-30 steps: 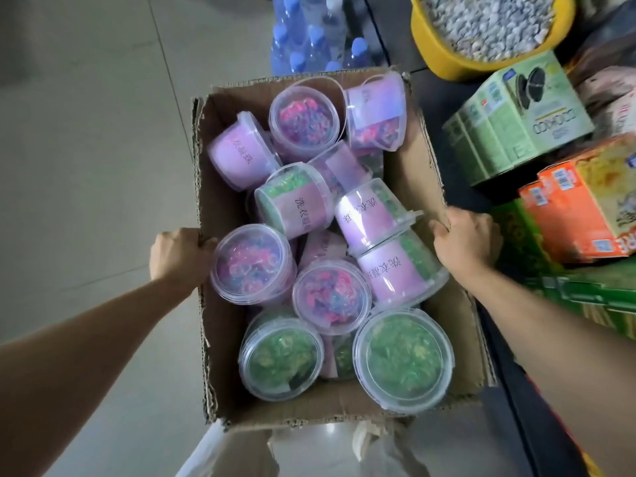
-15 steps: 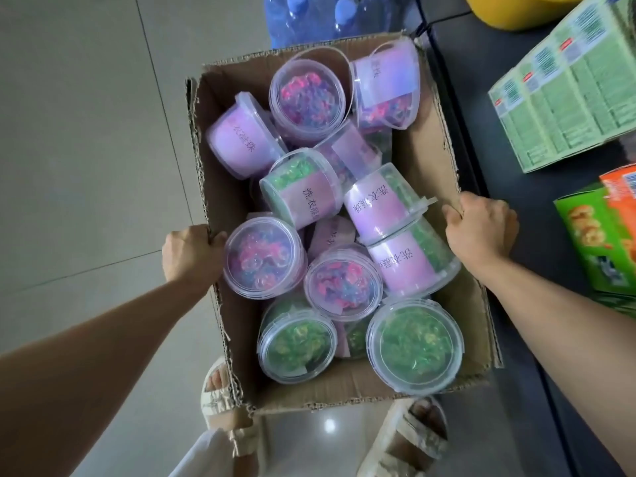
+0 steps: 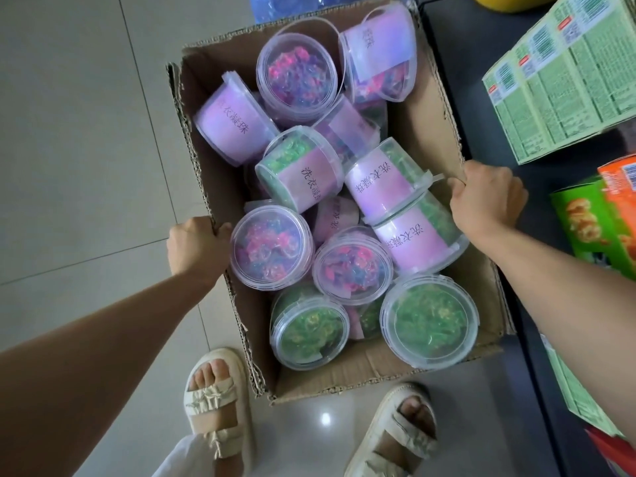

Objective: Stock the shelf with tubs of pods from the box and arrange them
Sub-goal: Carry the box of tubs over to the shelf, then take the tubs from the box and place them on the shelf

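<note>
An open cardboard box (image 3: pixel 426 108) sits in front of me, over the tiled floor, full of several clear plastic tubs of pods. Some tubs hold pink and blue pods (image 3: pixel 272 247), others green pods (image 3: pixel 430 321), and several lie on their sides showing purple labels (image 3: pixel 234 122). My left hand (image 3: pixel 198 244) grips the box's left wall, fingers curled over the rim. My right hand (image 3: pixel 487 196) grips the right wall the same way. A dark shelf (image 3: pixel 464 63) runs along the right side of the box.
On the shelf stand green cartons (image 3: pixel 564 80) and a green and orange snack box (image 3: pixel 599 218). A pack of water bottles (image 3: pixel 303 5) lies beyond the box. My sandalled feet (image 3: pixel 213 401) stand just below the box's near edge.
The box has come nearer to me and lower along the shelf side, both hands keeping their grip. My feet have come into view; the yellow bowl has slid almost out of frame.
</note>
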